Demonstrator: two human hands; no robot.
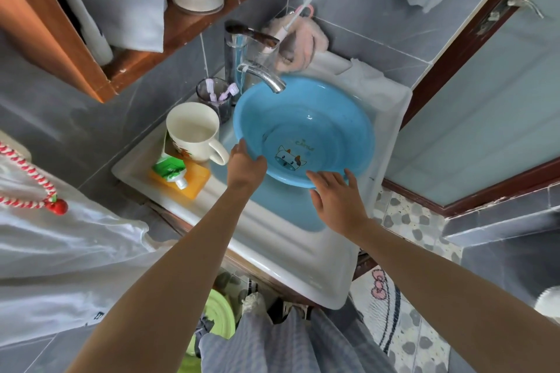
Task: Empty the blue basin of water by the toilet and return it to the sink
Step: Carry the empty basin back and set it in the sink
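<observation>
A grey-tiled bathroom wall backs a white sink (303, 251), and the blue basin (306, 127) sits in its bowl directly under the chrome faucet (266, 76), empty with a cartoon cow printed on its bottom. The left hand (245, 163) grips the basin's near-left rim, while the right hand (336, 194) rests open-fingered on its near-right rim. Left of the basin stand 1 cream mug (194, 133), a toothpaste tube (171, 172) and a toothbrush cup (215, 97).

Bare forearms, no sleeves; blue-grey checked garment (272, 345) below, perhaps trousers.
</observation>
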